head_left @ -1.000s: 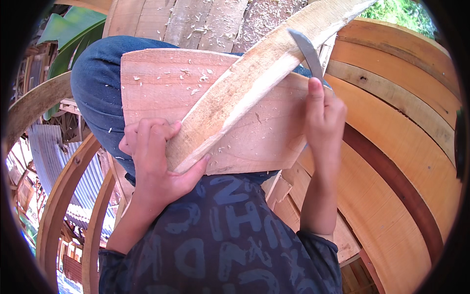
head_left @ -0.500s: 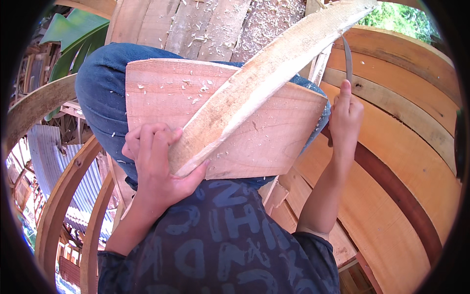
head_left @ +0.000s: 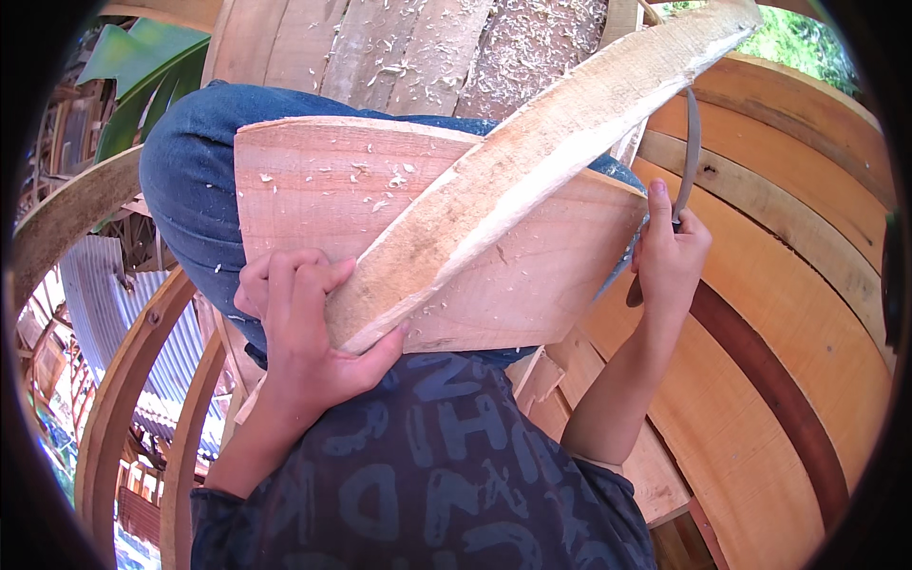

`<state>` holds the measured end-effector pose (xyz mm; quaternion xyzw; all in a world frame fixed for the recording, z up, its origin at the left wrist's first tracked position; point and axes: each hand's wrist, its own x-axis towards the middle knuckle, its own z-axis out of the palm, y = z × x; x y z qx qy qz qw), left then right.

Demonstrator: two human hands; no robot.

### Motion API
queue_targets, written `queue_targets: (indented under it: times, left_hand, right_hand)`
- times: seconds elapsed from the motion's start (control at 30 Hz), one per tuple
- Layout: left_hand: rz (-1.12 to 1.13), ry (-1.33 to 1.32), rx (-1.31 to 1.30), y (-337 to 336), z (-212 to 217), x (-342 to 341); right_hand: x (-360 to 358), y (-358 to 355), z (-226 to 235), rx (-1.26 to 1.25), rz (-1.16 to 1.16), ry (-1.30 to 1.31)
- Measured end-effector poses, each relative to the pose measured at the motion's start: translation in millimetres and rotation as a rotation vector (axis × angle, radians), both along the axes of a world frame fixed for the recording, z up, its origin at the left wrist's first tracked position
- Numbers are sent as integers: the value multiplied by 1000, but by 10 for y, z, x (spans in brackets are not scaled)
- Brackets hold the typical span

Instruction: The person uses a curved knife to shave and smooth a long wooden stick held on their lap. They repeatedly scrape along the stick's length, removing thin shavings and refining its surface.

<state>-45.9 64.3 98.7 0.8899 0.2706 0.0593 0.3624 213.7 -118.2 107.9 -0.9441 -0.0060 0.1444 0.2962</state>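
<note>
A long, slightly curved strip of pale wood [head_left: 513, 166] slants from my lap up to the far right. Its near end is gripped by my left hand [head_left: 309, 323], thumb on one edge and fingers on the other. Under it a broad reddish board [head_left: 313, 195] lies across my thighs, specked with shavings. My right hand [head_left: 673, 256] is closed round the handle of a knife [head_left: 691, 152] with a narrow curved blade. The blade points away from me, and its tip is close to the strip's right edge; whether it touches I cannot tell.
Wood shavings litter the planks [head_left: 389, 57] ahead of me. Curved orange-brown planking [head_left: 750, 370] rises on the right. To the left stand bent wooden ribs [head_left: 123, 399], with corrugated metal sheets [head_left: 157, 332] beyond and a big green leaf [head_left: 142, 66] at the far left.
My right hand has come slightly nearer to me with the knife, whose blade now shows more. The strip's far end has shifted a little to the right; my left hand keeps its grip.
</note>
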Motion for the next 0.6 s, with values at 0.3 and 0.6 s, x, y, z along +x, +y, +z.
queue_targets:
  times: [0.3,0.6]
  left_hand:
    - [-21,40,7,-11,57,25]
    - [-22,19,21,-52,61,-10]
  right_hand:
    - [82,-156,117,-127,-88,-21]
    - [-186,-382,22,267,-145,-54]
